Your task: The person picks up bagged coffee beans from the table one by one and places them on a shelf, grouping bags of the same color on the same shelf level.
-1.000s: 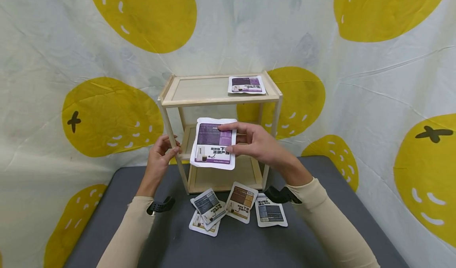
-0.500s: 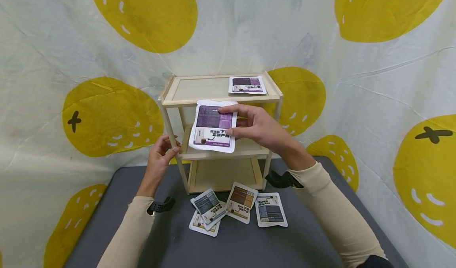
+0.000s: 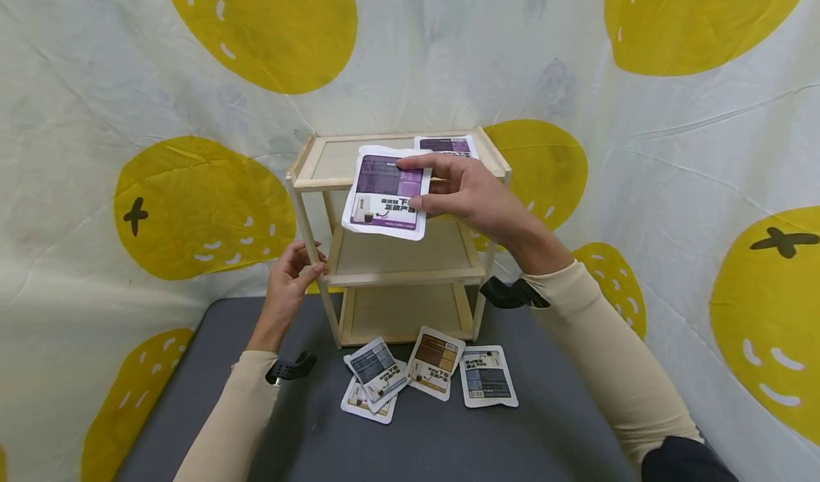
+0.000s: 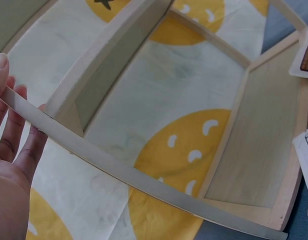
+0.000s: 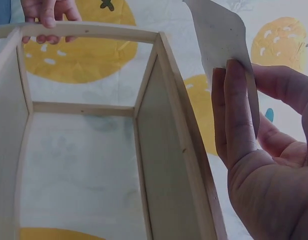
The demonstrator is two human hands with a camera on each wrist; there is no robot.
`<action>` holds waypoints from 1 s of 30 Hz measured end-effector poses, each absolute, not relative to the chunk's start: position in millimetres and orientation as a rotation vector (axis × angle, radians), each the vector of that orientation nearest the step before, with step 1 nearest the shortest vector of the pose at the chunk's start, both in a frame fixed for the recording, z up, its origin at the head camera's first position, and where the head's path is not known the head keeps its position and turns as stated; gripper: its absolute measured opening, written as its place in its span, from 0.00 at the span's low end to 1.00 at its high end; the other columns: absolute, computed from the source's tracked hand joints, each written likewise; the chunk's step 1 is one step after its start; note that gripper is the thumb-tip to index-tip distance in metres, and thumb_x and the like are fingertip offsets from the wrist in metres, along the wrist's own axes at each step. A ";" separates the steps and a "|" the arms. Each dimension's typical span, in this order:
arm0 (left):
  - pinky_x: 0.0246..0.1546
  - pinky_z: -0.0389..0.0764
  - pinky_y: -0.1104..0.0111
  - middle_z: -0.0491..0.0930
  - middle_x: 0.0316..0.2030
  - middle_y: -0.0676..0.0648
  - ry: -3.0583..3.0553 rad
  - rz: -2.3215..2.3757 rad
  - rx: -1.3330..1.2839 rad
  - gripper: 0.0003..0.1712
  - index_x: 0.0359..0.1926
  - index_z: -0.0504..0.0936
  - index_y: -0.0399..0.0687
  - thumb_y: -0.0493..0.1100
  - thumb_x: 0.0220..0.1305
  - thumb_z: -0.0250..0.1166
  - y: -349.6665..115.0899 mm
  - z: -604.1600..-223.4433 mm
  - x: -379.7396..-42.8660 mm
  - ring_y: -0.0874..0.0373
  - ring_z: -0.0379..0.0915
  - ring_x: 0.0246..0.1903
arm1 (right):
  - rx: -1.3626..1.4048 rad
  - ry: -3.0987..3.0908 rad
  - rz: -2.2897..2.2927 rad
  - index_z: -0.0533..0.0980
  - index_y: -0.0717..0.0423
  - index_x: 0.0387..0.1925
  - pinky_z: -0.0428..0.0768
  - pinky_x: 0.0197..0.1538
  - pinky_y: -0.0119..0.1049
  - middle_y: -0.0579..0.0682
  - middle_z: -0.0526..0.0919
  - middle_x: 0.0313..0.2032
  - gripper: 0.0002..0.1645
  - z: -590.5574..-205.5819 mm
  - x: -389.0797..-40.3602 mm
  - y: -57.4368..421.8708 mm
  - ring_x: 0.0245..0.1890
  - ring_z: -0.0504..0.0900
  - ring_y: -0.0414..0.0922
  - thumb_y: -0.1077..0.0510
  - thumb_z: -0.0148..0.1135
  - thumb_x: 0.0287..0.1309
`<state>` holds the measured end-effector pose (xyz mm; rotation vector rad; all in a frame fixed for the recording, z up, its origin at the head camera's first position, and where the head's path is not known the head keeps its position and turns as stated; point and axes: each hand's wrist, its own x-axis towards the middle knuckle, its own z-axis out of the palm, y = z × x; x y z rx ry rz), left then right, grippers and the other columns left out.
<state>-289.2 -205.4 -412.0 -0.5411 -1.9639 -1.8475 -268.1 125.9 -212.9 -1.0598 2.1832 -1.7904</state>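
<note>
My right hand [image 3: 470,196] pinches the right edge of a flat purple-and-white sachet [image 3: 384,208], printed side toward the head camera. It hovers before the front edge of a pale wooden three-tier shelf [image 3: 410,279], overlapping the top board in the head view. In the right wrist view the sachet's plain back [image 5: 221,35] shows, fingers pressed to it. My left hand [image 3: 290,275] grips the shelf's left front post [image 4: 108,162], thumb on one side and fingers behind. A similar purple sachet [image 3: 445,142] lies at the top board's right end, partly hidden by my right hand.
On the grey table [image 3: 416,446] before the shelf lie a dark blue sachet [image 3: 376,372] overlapping a yellowish one [image 3: 359,405], a brown one [image 3: 435,361], and another blue one [image 3: 488,376] to the right. A fruit-patterned cloth [image 3: 448,55] hangs behind.
My right hand has raised the purple sachet from middle-board height to the top board's front edge. My left hand stays on the post.
</note>
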 end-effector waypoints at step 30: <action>0.44 0.83 0.71 0.79 0.43 0.39 -1.961 -1.855 -0.555 0.19 0.58 0.76 0.40 0.30 0.68 0.65 -208.0 -414.5 -289.0 0.43 0.78 0.41 | -0.915 2.267 -1.743 0.71 0.54 0.69 0.86 0.49 0.40 0.59 0.78 0.56 0.32 -172.4 -317.8 119.0 0.49 0.83 0.55 0.67 0.65 0.65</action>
